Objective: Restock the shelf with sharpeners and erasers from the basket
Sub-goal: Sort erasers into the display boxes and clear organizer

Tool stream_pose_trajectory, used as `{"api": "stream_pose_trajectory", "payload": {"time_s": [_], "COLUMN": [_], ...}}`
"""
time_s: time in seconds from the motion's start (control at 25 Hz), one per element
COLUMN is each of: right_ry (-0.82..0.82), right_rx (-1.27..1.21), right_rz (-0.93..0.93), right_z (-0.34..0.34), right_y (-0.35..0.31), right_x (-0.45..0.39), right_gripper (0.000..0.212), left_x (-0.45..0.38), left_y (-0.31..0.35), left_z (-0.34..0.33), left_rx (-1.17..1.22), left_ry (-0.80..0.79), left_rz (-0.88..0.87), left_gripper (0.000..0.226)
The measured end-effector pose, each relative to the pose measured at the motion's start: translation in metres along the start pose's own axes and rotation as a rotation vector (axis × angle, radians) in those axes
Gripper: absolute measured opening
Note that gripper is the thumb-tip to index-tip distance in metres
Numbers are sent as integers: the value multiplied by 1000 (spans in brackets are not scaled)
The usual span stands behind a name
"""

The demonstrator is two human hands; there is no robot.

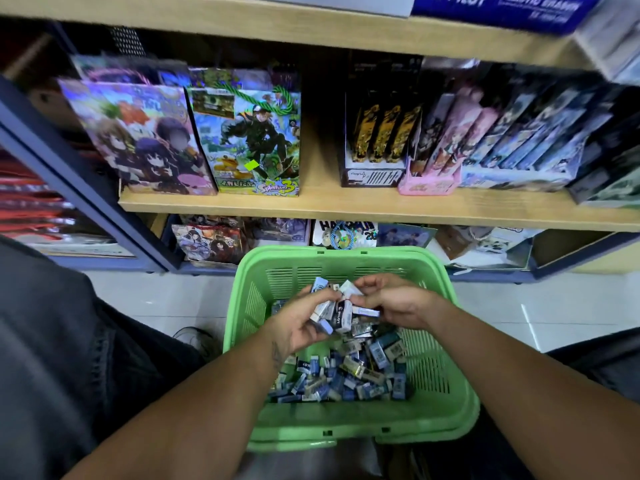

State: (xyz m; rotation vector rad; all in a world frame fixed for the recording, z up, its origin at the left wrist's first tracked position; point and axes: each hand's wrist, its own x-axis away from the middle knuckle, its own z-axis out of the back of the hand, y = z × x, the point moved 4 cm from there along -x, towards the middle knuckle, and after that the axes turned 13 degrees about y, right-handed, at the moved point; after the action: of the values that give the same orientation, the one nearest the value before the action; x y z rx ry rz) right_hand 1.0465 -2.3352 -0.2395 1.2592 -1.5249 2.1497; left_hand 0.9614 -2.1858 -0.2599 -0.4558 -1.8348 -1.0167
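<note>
A green plastic basket (242,317) stands on the floor in front of me, its bottom covered with several small wrapped erasers (349,379) in blue, white and black sleeves. Over the basket my left hand (298,327) cups and grips a bunch of erasers (332,315), one marked PILOT. My right hand (398,303) is right beside it, its fingertips pinching a white-wrapped eraser (351,288) at the top of that bunch. A blue PILOT plastic eraser box (502,10) sits on the top shelf at the upper right.
The wooden middle shelf (311,202) holds illustrated gift bags (249,140) on the left and boxes of printed pens (485,143) on the right, with a bare gap between them. More bags sit on the lowest shelf. White tiled floor surrounds the basket; my dark-trousered knee (52,341) is at left.
</note>
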Motion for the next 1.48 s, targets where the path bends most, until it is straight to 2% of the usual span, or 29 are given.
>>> {"api": "stream_pose_trajectory", "payload": {"time_s": [0.08,0.32,0.52,0.64,0.84,1.12,1.32,1.48], "right_ry": [9,133,164,165,346,659,792,845], "right_rx": [-27,97,90,131,144,182,93,98], "right_rz": [-5,111,140,201,423,965,1201,1266], "right_z": [10,18,27,32,49,59,78,119], "right_y": [-10,-38,-60,-79,-120,-198,-242,-273], "right_x": [6,38,63,89,139,234,306,321], "right_gripper": [37,33,30,32,32,32,26,27], "left_x": [8,35,60,78,131,239,304,334], "left_y": [5,20,47,60,98,180,224,256], "left_z": [-6,-28,-29,-37,-57,-94,-124,-172], "left_rx": [10,5,-45,-87,-239,-277,-276,-227], "left_ry": [-18,-98,-100,-151,-256,-369,-466,-502], "left_rz": [0,-65,-173,-208,-375,-678,-832,-879], "left_gripper": [51,33,59,65,58,59,63,65]}}
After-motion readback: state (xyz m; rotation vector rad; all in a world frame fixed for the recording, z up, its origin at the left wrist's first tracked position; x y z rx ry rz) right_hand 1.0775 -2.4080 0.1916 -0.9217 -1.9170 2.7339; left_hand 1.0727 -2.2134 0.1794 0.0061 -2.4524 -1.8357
